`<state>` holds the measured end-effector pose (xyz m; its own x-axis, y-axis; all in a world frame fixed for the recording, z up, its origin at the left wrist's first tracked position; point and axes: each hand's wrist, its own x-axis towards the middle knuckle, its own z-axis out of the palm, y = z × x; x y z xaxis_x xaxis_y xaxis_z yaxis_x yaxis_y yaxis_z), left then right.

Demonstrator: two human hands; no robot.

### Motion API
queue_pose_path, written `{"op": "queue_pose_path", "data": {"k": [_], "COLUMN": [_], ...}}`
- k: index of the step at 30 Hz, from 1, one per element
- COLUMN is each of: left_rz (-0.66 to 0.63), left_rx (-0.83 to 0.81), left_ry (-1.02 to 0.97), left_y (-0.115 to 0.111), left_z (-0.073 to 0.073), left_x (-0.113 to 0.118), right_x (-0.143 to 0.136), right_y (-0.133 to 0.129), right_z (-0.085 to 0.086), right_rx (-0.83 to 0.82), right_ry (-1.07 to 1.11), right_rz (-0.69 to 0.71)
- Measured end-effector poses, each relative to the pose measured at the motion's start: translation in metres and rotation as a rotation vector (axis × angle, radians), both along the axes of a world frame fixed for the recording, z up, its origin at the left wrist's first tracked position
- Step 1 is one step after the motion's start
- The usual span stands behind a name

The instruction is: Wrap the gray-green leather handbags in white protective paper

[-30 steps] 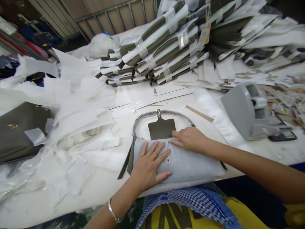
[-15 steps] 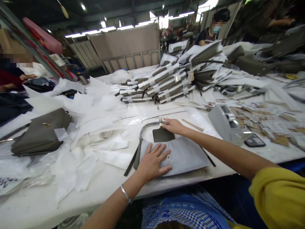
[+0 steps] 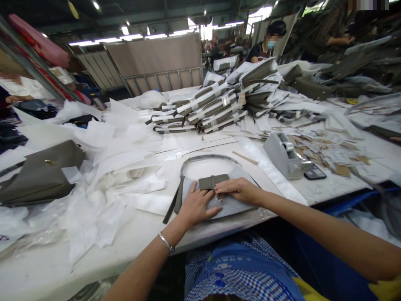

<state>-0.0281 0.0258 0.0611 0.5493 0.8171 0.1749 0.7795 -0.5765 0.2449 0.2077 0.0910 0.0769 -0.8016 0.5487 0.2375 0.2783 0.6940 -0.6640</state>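
Observation:
A handbag lies in front of me, its front covered in pale wrapping sheet. The bag's olive flap is folded down over that sheet, a narrow strap with a metal clasp at its end. My left hand rests on the bag's front with fingers spread, beside the flap's lower edge. On the flap's right side my right hand has its fingers closed at the strap, by the clasp. Behind the flap the wrapped handle arches away from me. The fingers partly cover the flap and strap.
Crumpled white paper and another olive bag lie to the left. Flat wrapped bags are piled at the back. A grey tape dispenser, a dark phone-like device and scattered tags stand right. Co-workers sit beyond.
My right hand has brought the flap and clasp from the handle down toward me onto the bag's front. My left hand has stayed on the bag. The view has shifted slightly.

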Motion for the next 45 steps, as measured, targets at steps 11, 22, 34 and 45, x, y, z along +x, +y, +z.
{"op": "queue_pose_path", "data": {"k": [11,22,34,45], "left_rz": [-0.127,-0.281,-0.204,-0.219], "left_rx": [0.335,0.113,0.059,0.165], "left_ry": [-0.182,-0.151,-0.067,0.0], "left_y": [-0.014,-0.022,-0.039,-0.033], "left_z": [-0.018,-0.001,-0.011,-0.009], "left_x": [-0.007,0.001,0.0,0.0], "right_x": [0.003,-0.013,-0.022,-0.023], "right_y": [0.005,0.004,0.012,0.009], "right_z": [-0.049,-0.02,-0.018,-0.025], "right_rx": [0.11,0.333,0.434,0.494], "right_ry": [0.074,-0.154,-0.202,-0.256], "right_rz": [0.061,0.139,0.239,0.169]}}
